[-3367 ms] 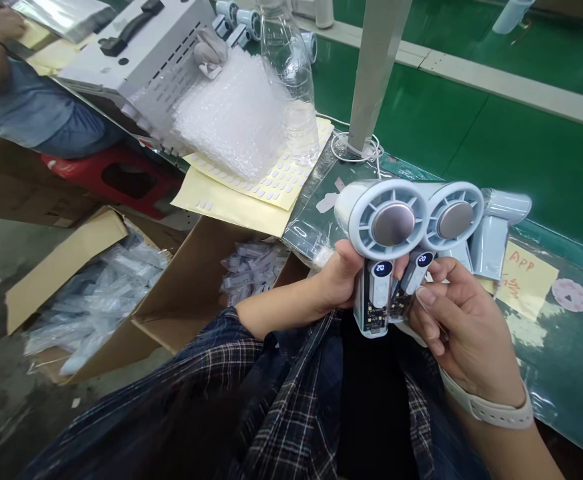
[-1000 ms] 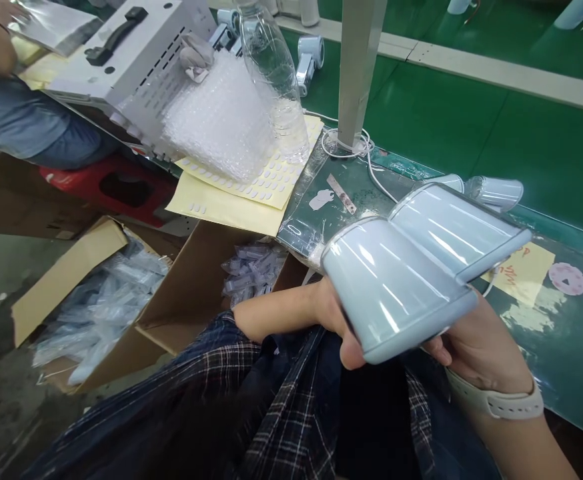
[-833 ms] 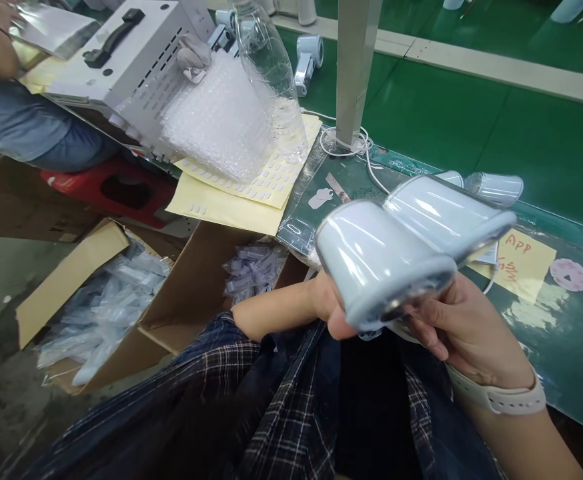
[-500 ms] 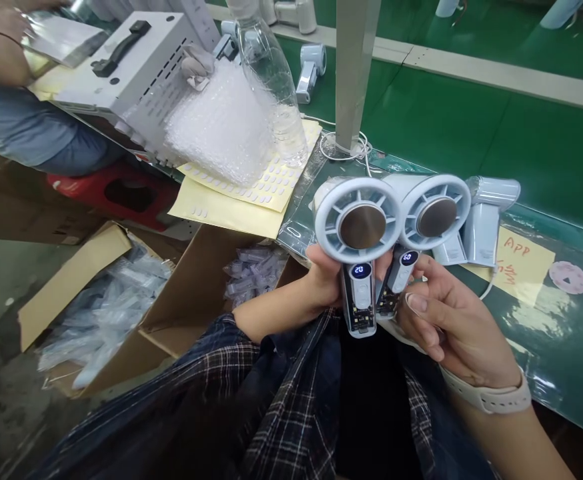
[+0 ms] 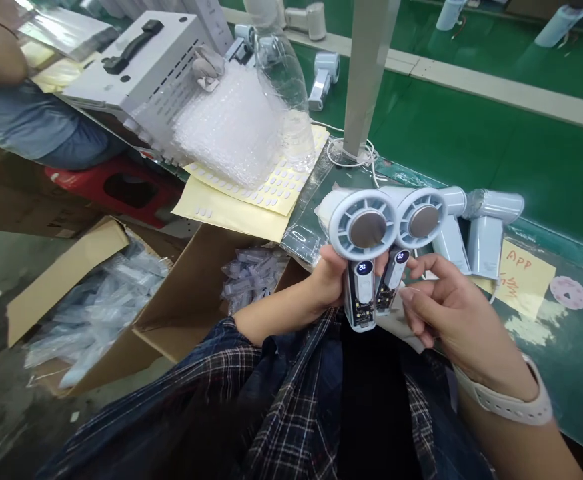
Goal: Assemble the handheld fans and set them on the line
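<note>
Two pale-blue handheld fans are side by side in front of me. The nearer fan has a lit display reading 20, and the other fan reads 60. Both handles have bare circuit parts below the button. My left hand is wrapped round the handles, its fingers partly hidden behind them. Beside the right-hand fan, my right hand has its thumb and forefinger apart and curved, close to the handle. A whitish piece, which I cannot make out, shows below its fingers.
More fans stand on the green table by a yellow note. A metal post, plastic bottle, bubble wrap and white machine are behind. Cardboard boxes hold bagged parts. A seated person is at left.
The two fans have tilted and drawn slightly away from me, still in my left hand. My right hand has shifted a little away from the right-hand fan. The view has shifted slightly.
</note>
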`<state>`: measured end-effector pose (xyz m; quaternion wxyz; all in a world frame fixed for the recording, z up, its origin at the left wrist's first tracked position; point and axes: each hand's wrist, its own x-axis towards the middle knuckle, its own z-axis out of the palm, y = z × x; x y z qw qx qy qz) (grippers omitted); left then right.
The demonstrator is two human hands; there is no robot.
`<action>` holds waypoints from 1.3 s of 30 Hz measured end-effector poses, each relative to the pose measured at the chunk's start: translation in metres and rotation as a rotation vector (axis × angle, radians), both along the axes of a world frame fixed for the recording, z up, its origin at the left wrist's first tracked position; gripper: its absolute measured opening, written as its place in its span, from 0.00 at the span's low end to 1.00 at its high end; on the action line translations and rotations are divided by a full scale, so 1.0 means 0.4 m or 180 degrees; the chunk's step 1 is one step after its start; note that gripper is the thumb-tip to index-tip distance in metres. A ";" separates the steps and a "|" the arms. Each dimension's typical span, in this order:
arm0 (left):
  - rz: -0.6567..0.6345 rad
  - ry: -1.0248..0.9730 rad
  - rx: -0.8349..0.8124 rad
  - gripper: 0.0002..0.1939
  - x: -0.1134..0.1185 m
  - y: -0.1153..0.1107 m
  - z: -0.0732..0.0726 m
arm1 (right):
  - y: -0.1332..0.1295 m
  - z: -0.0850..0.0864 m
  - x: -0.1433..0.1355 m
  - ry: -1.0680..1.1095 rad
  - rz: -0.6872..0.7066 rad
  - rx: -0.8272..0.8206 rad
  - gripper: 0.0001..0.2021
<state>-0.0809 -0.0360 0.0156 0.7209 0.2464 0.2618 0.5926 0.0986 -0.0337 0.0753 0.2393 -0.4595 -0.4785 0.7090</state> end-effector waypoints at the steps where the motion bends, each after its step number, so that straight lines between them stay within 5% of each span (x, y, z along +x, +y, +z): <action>1: -0.0035 0.0002 0.0140 0.47 -0.008 0.006 0.012 | 0.018 0.015 0.000 -0.0159 -0.0027 0.0168 0.18; 6: 0.0273 -0.0159 0.0346 0.45 -0.062 0.021 0.052 | 0.156 0.105 -0.078 -0.0459 -0.0442 0.1954 0.08; 9: 0.0491 -0.0141 0.0444 0.44 -0.100 0.008 0.067 | 0.214 0.126 -0.119 -0.1157 -0.0638 0.3819 0.21; 11: 0.0610 -0.0040 0.0478 0.44 -0.128 -0.004 0.075 | 0.226 0.117 -0.089 -0.2031 -0.0822 0.4507 0.25; 13: 0.0752 0.0129 0.0454 0.45 -0.154 -0.011 0.076 | 0.224 0.091 -0.001 -0.2751 -0.1172 0.3961 0.19; 15: 0.0927 0.0291 0.0400 0.44 -0.169 -0.003 0.067 | 0.215 0.057 0.123 -0.3553 -0.1510 0.2714 0.10; 17: 0.1032 0.0351 0.0367 0.43 -0.163 0.021 0.050 | 0.198 0.017 0.246 -0.4513 -0.1305 0.1743 0.10; 19: 0.0990 0.0332 0.0388 0.41 -0.131 0.057 0.034 | 0.174 -0.029 0.330 -0.4610 -0.0745 0.1270 0.12; 22: 0.0798 0.0268 0.0531 0.36 -0.042 0.108 0.043 | 0.143 -0.102 0.354 -0.4529 -0.0709 0.1393 0.13; 25: 0.0552 0.0102 0.0763 0.32 0.063 0.140 0.099 | 0.125 -0.150 0.302 -0.4331 -0.0587 0.1814 0.11; 30: -0.0054 -0.0156 0.0905 0.39 0.199 0.181 0.177 | 0.084 -0.142 0.243 -0.3761 -0.0343 0.2326 0.05; 34: -0.0460 -0.0167 0.0541 0.44 0.234 0.225 0.137 | 0.043 -0.132 0.248 -0.3517 -0.0521 0.2319 0.08; 39: -0.0376 -0.0313 0.0184 0.44 0.224 0.242 0.090 | 0.025 -0.141 0.250 -0.3968 -0.0352 0.2454 0.06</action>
